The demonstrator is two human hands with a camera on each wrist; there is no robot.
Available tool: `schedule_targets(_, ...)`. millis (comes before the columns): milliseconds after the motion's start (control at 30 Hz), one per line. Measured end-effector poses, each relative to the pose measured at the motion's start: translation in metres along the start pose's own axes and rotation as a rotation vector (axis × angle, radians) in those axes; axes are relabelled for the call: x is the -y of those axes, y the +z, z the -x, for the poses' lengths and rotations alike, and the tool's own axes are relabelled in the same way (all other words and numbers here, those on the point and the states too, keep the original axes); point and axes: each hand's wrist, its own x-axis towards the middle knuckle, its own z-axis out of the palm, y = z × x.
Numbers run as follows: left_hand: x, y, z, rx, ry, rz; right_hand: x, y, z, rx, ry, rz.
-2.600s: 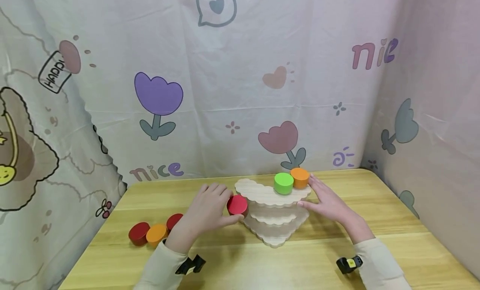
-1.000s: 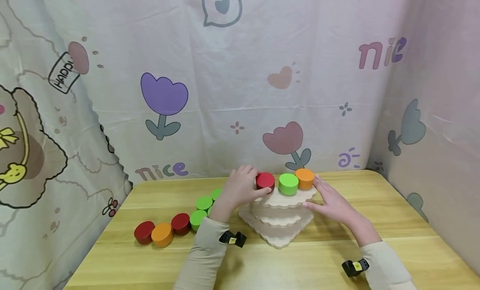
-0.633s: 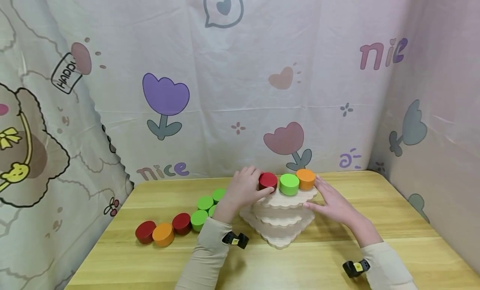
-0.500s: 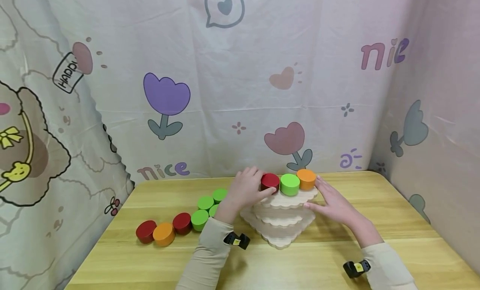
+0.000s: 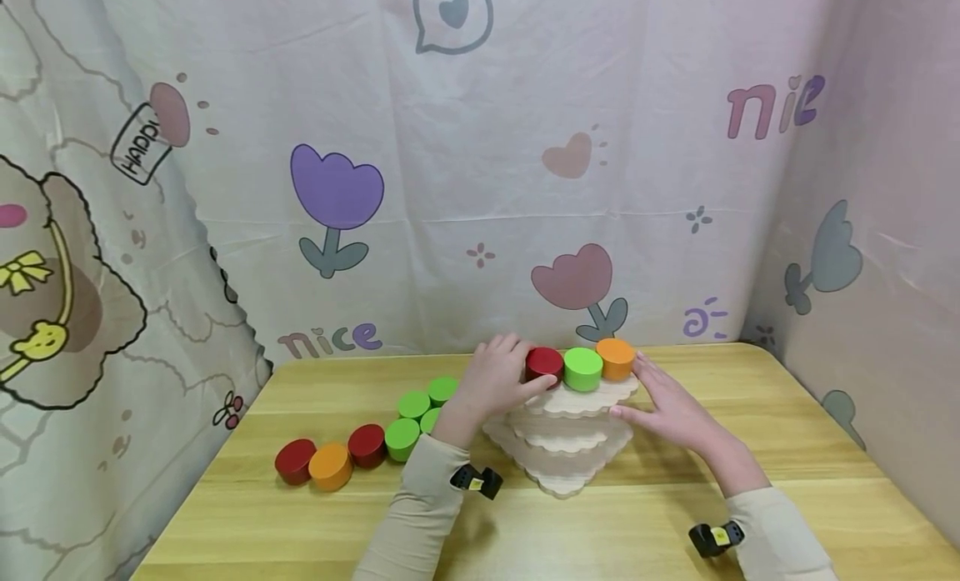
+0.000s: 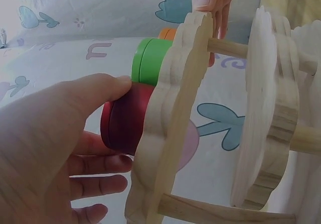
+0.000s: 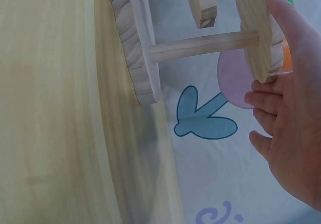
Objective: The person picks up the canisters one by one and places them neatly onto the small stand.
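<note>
My left hand [image 5: 491, 383] holds a red wooden cylinder [image 5: 543, 363] between thumb and fingers. The cylinder stands at the left end of the top tier of a scalloped, tiered wooden stand [image 5: 573, 404]. To its right, on the same tier, are a green cylinder [image 5: 583, 369] and an orange cylinder [image 5: 617, 359]. In the left wrist view the thumb lies across the red cylinder [image 6: 125, 118], against the green one. My right hand [image 5: 671, 408] grips the stand's right corner, thumb at the front edge and fingers at the side. Dowels [image 7: 203, 46] join the tiers.
On the table left of the stand lie more cylinders: a red one [image 5: 296, 462], an orange one [image 5: 330, 467], another red one [image 5: 367, 446] and several green ones [image 5: 402, 439]. My left forearm partly covers the green group. A patterned cloth [image 5: 465, 172] hangs behind the wooden table [image 5: 585, 539].
My left hand has carried the red cylinder up from the stand's left side onto the top tier, then slid it slightly right towards the green one. My right hand stays at the stand's corner.
</note>
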Motion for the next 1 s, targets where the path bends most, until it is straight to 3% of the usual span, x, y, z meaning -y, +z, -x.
schedule_targets(233,0.002,-0.002,0.001,0.006,-0.011,0.024,-0.001,-0.001,0.002,-0.005,-0.002,-0.004)
schedule_targets(533,0.009,-0.015,0.006,-0.002,-0.024,0.037,-0.001,0.0,0.0,-0.009,-0.017,0.001)
schedule_targets(767,0.011,-0.024,0.011,-0.07,0.022,0.065,-0.001,0.0,-0.002,0.001,-0.009,-0.004)
schedule_targets(1000,0.015,-0.026,0.02,-0.187,0.102,0.039,-0.003,0.002,-0.002,-0.005,-0.011,-0.003)
